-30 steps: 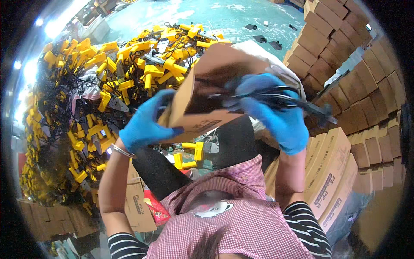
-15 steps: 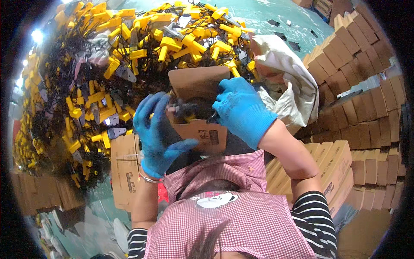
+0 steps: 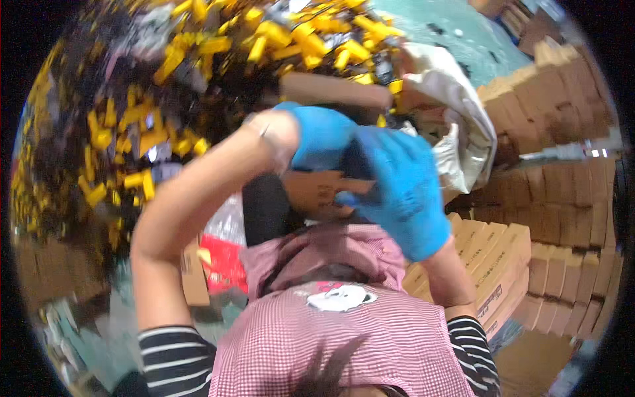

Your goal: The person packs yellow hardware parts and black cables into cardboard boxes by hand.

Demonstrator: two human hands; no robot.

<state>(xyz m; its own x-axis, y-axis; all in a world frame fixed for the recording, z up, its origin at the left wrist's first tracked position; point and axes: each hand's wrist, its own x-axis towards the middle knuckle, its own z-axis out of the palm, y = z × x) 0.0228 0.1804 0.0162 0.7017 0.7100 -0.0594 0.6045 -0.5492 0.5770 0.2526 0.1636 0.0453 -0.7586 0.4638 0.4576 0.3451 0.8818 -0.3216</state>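
In front of my lap stands a small open cardboard box, its brown lid flap raised at the far side. My left hand, in a blue glove, reaches across the box's opening, its fingers hidden beside the right hand. My right hand, also gloved in blue, is at the box's right side. Its thumb stands apart from the other fingers, near the front wall, and nothing shows gripped in it. The gloves cover most of the box's inside, and motion blurs both hands.
A large heap of yellow-handled tools with black cords lies ahead and left. Right of the box sits a white sack. Long cartons lie by my right arm, with stacked cartons beyond. A red packet lies left of my lap.
My left hand has swung right and away from me, from the box's left side across its opening. My right hand has turned and come slightly nearer. The upright carton at left is now mostly hidden.
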